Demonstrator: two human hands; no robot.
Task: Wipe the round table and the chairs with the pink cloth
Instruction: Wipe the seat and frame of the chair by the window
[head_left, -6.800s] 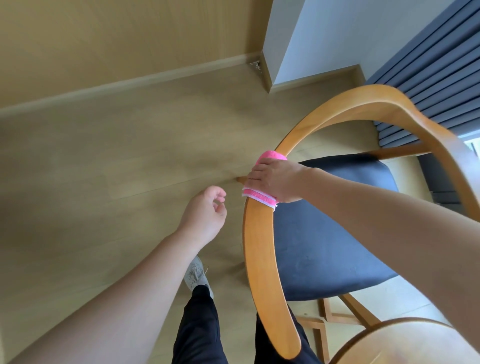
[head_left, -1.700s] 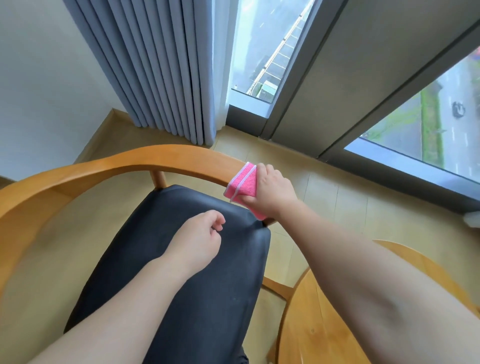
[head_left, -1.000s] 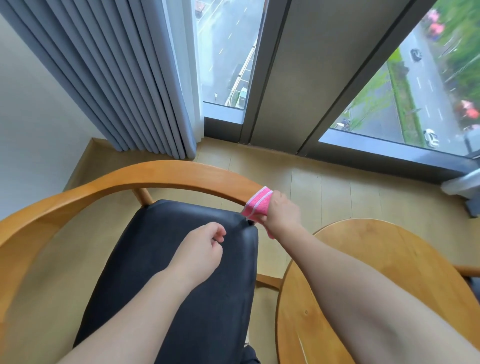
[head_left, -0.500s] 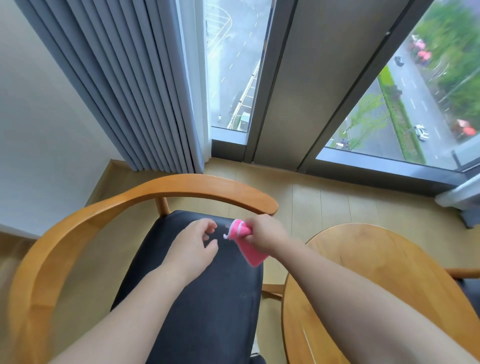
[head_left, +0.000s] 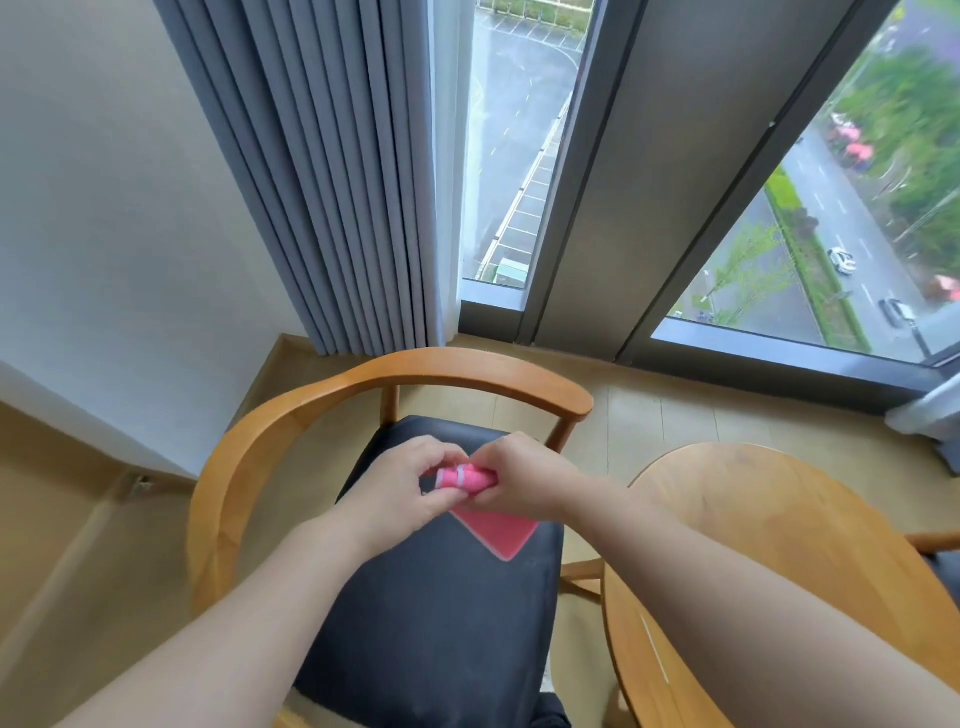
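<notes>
Both my hands hold the pink cloth (head_left: 496, 530) above the dark seat of the wooden chair (head_left: 291, 415). My left hand (head_left: 402, 486) pinches its bunched top edge from the left, and my right hand (head_left: 524, 480) grips the same edge from the right. A flat corner of the cloth hangs below my hands, over the seat cushion (head_left: 431, 613). The round wooden table (head_left: 753, 519) stands to the right of the chair, partly hidden by my right forearm.
Grey curtains (head_left: 332, 182) hang behind the chair, next to a tall window with a dark frame (head_left: 597, 208). A white wall is at the left. The edge of a second chair (head_left: 935, 543) shows at the far right behind the table.
My right hand left the chair's curved arm rail and carried the cloth over the seat. My left hand came up and took hold of the cloth too, and a corner has dropped open.
</notes>
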